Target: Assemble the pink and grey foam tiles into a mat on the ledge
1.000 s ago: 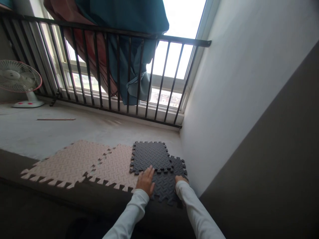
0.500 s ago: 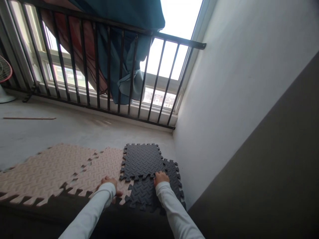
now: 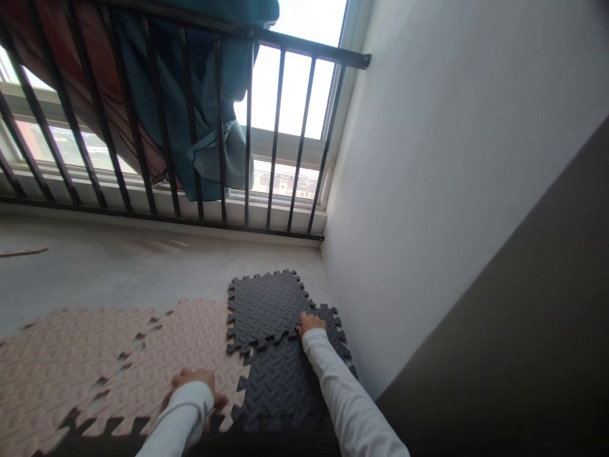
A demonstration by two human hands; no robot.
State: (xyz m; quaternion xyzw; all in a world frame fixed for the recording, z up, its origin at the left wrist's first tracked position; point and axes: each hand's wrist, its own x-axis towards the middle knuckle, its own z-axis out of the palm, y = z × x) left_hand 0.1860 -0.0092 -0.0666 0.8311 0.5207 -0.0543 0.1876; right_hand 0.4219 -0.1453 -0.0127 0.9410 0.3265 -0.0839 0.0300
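Observation:
My right hand (image 3: 312, 324) is closed over the near right corner of a black foam puzzle tile (image 3: 266, 304). That tile is turned askew and overlaps the far edge of another black foam tile (image 3: 285, 381) and, on its left, a pink foam tile (image 3: 190, 330). My left hand (image 3: 194, 381) rests on the near part of the pink tile, with its thumb apart from the other fingers and nothing held. The underside of the right hand's grip is hidden.
More pink foam tile (image 3: 61, 362) spreads to the left, with small gaps along the seam. A white wall (image 3: 404, 190) rises close on the right. Beyond the floor stands a black railing (image 3: 204, 219) with a blue and pink cloth (image 3: 166, 114) over it. A thin stick (image 3: 23, 252) lies left.
The view has moved closer and turned right. The upper black tile has turned slightly, its far right corner moving away, with my right hand still at its corner. My left hand stays on the pink tile.

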